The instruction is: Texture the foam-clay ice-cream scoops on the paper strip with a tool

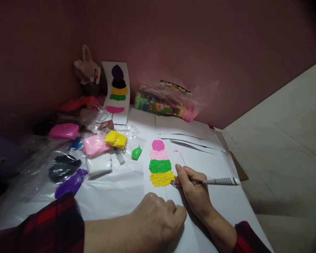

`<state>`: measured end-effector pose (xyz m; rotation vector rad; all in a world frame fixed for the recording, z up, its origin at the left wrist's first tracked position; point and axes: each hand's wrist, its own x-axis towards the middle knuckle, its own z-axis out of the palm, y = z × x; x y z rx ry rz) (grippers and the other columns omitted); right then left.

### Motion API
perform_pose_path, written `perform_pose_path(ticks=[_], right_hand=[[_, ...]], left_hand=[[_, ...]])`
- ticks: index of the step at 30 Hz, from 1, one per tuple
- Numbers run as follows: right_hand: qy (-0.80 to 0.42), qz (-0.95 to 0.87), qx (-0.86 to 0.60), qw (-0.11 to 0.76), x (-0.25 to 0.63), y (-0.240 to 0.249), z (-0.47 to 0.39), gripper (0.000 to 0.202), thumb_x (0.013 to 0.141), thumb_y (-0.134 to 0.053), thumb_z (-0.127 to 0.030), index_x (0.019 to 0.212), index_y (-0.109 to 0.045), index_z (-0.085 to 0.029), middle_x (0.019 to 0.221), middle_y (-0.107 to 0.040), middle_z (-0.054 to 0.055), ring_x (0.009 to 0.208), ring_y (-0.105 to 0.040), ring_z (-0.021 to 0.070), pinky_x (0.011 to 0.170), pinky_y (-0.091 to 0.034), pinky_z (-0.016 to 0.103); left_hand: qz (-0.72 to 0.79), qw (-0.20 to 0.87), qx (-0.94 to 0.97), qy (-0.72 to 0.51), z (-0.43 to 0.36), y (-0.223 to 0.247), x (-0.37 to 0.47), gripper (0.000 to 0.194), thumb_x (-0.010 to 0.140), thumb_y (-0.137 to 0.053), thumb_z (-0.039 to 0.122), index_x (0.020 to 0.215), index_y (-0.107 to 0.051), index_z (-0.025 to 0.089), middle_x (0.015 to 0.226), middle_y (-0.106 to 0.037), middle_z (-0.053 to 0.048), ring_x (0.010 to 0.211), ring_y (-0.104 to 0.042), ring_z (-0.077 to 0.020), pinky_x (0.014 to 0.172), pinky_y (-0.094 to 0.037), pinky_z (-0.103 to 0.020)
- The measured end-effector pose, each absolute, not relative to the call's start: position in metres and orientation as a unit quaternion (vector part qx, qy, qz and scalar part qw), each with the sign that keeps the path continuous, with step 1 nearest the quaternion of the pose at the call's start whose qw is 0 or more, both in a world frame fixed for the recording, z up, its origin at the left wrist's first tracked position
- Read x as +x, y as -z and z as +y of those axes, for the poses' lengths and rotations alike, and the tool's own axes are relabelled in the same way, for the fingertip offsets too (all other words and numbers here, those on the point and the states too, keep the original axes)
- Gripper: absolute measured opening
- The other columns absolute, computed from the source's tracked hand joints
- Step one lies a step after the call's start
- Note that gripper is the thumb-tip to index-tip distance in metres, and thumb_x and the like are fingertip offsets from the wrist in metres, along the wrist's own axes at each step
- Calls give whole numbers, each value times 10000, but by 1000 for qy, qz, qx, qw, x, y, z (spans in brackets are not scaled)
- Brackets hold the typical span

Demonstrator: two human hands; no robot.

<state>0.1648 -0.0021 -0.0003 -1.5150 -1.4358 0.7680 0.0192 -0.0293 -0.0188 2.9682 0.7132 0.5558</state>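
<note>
My right hand (196,189) is closed round a fork (218,181) with a patterned handle; its tines touch the right edge of the yellow clay band (161,179). That band is the lowest on a white paper strip (148,149), below green (160,166), light pink (158,154) and darker pink (158,144) clay, all with ridged surfaces. Nearer the camera, my left hand (158,221) rests on the paper with its fingers curled in; what they hold, if anything, is hidden. A thin stick (183,159) and a small pink bit (176,151) lie beyond my right hand.
Clay packets, including pink (94,144), yellow (116,139), white (99,164) and purple (70,183), cover the left side. A second clay-covered strip (107,75) leans at the back beside a bag of coloured clay (164,107). White sheets (184,126) lie behind the work.
</note>
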Motion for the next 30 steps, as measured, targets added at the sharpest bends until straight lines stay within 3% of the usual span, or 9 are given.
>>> perform_pose_path(ticks=[30], right_hand=[[-319, -580, -603, 445, 165, 1, -1, 504, 909, -539, -451, 502, -378, -200, 475, -333, -49, 471, -326, 93, 427, -305, 226]], left_hand=[[224, 32, 963, -144, -26, 11, 20, 130, 697, -520, 79, 752, -461, 181, 589, -586, 10, 385, -548, -188, 312, -420, -300]])
